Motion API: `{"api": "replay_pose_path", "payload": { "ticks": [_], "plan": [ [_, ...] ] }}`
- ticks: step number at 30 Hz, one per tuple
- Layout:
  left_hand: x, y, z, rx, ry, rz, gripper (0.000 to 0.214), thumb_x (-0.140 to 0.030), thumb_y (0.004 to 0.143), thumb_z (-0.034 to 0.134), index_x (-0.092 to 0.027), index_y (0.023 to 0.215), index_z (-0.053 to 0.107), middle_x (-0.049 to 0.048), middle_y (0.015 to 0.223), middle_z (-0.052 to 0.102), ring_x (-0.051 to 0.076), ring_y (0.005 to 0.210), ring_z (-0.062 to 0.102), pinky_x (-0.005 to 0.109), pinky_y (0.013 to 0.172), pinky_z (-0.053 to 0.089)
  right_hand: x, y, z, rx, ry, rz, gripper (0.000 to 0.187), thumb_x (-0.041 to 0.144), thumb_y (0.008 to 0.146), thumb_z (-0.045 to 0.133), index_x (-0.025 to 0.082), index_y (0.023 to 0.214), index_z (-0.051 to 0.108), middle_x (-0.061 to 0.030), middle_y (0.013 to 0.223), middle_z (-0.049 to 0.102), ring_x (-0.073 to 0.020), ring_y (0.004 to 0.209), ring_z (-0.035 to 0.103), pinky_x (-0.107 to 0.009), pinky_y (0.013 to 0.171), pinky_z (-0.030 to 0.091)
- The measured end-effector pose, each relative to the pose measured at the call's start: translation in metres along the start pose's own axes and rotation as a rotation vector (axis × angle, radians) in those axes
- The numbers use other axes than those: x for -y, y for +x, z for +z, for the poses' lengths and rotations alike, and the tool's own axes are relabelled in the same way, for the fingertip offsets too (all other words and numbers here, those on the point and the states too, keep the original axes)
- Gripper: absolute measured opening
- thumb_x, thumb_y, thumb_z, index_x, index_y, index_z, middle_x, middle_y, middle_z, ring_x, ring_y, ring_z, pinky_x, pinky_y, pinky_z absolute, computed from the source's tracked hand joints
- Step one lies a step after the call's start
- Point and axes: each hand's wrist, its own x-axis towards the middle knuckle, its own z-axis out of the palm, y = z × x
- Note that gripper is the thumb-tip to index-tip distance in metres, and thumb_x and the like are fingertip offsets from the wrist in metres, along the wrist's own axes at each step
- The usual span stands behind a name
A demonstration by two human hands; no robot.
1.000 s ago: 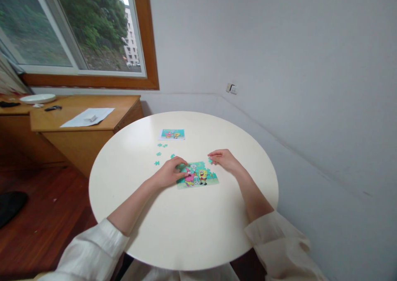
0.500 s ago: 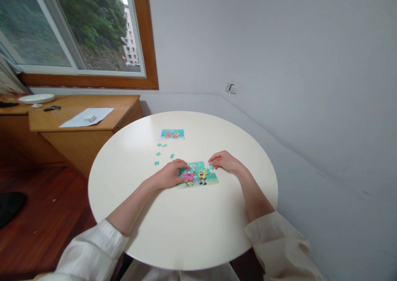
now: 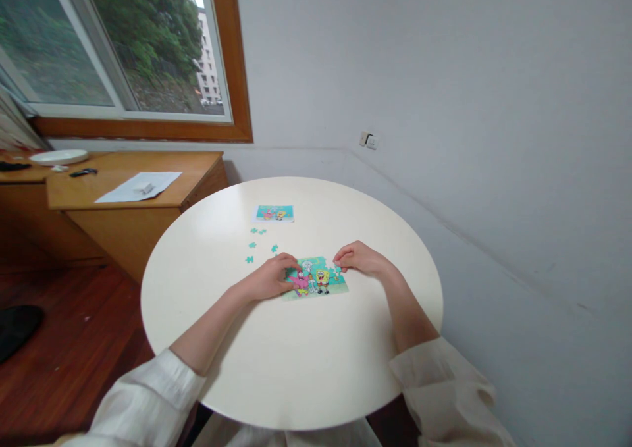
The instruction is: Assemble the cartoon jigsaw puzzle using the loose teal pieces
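- The partly assembled SpongeBob jigsaw puzzle (image 3: 323,279) lies flat on the round white table (image 3: 296,361), between the hands; its far right corner is unfilled.
- The left hand (image 3: 272,277) touches the puzzle's left part, thumb and fingers apart.
- The right hand (image 3: 361,258) is at the far right corner, fingertips drawn together; I cannot tell whether they grip a piece.
- Loose teal pieces (image 3: 249,260) lie to the far left, near the picture card (image 3: 275,213).
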Motion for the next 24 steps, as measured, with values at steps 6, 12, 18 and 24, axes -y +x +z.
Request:
{"api": "replay_pose_path", "payload": {
  "ticks": [6,12,18,24],
  "plan": [
    [0.001,0.0,0.001,-0.011,-0.005,0.017,0.031,-0.025,0.068,0.063,-0.018,0.098,0.061,0.0098,0.108,0.053,0.018,0.095,0.052,0.032,0.088,0.041,0.0,0.0,0.0,0.016,-0.03,-0.001,0.019,0.022,0.049,0.073,0.01,0.062,0.065,-0.0008,0.049,0.06,-0.009,0.048,0.053,-0.022,0.05,0.042],
    [0.003,0.0,0.001,-0.014,-0.018,0.017,0.031,-0.024,0.068,0.064,-0.019,0.098,0.062,0.01,0.108,0.053,0.018,0.095,0.052,0.032,0.089,0.041,-0.001,0.002,0.001,-0.007,-0.059,-0.016,0.017,0.022,0.052,0.072,0.011,0.062,0.064,-0.0005,0.048,0.059,-0.0093,0.048,0.052,-0.022,0.05,0.041],
    [0.003,0.0,0.001,-0.01,-0.011,0.014,0.032,-0.023,0.068,0.064,-0.018,0.099,0.061,0.0107,0.108,0.052,0.019,0.096,0.053,0.032,0.089,0.041,-0.005,0.007,0.005,-0.062,-0.05,-0.064,0.013,0.019,0.055,0.069,0.011,0.063,0.062,0.0014,0.047,0.056,-0.0076,0.047,0.049,-0.02,0.049,0.038],
    [0.004,0.0,0.002,0.0,0.0,0.01,0.032,-0.025,0.069,0.063,-0.018,0.1,0.061,0.0105,0.109,0.052,0.019,0.097,0.052,0.032,0.089,0.041,-0.012,0.016,0.007,-0.148,-0.095,-0.092,0.009,0.017,0.057,0.065,0.012,0.063,0.062,0.002,0.049,0.056,-0.0073,0.048,0.048,-0.02,0.049,0.037]
  ]
}}
